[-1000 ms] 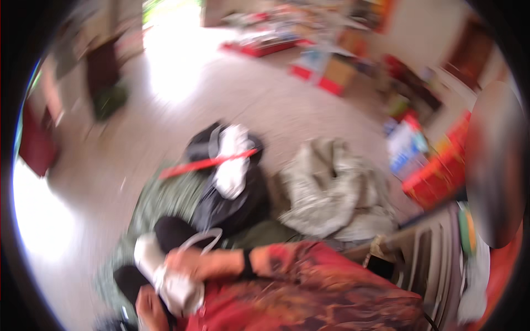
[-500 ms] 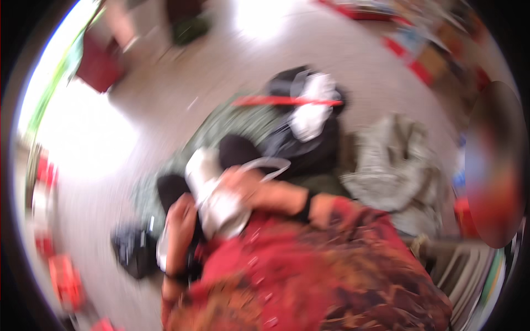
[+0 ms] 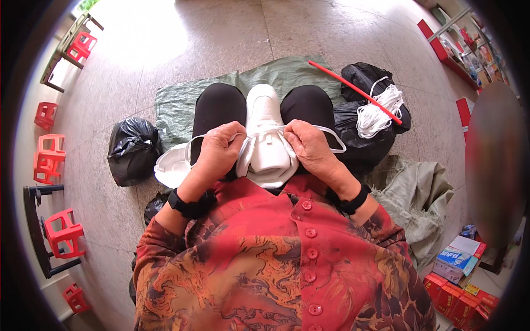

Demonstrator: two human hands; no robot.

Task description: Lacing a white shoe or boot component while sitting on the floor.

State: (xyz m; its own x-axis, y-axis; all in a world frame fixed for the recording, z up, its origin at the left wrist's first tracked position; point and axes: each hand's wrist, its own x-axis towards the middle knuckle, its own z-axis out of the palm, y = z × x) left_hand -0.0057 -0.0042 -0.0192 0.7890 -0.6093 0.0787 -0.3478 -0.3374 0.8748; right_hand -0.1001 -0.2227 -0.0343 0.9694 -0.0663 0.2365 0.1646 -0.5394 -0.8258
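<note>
A white shoe (image 3: 263,106) rests between my black-clad knees, toe pointing away from me. Its white shoelace (image 3: 335,137) runs across the front and loops outward on both sides. My left hand (image 3: 220,148) pinches the lace left of the tongue. On the other side, my right hand (image 3: 312,147) is closed on the lace too, its free loop hanging past the fingers. Beside my left knee lies a second white shoe (image 3: 173,165), partly covered by my left arm.
Green woven sheeting (image 3: 176,107) covers the floor ahead. To the right, a bundle of white laces (image 3: 380,115) and a red stick (image 3: 337,78) lie on black plastic bags (image 3: 361,143). Another black bag (image 3: 132,151) sits at left. Red stools (image 3: 65,234) line the left; boxes (image 3: 455,265) stand at right.
The head view has turned and steadied, so the shoe now appears upright between my knees. My hands have moved apart to either side of it, each pinching the lace.
</note>
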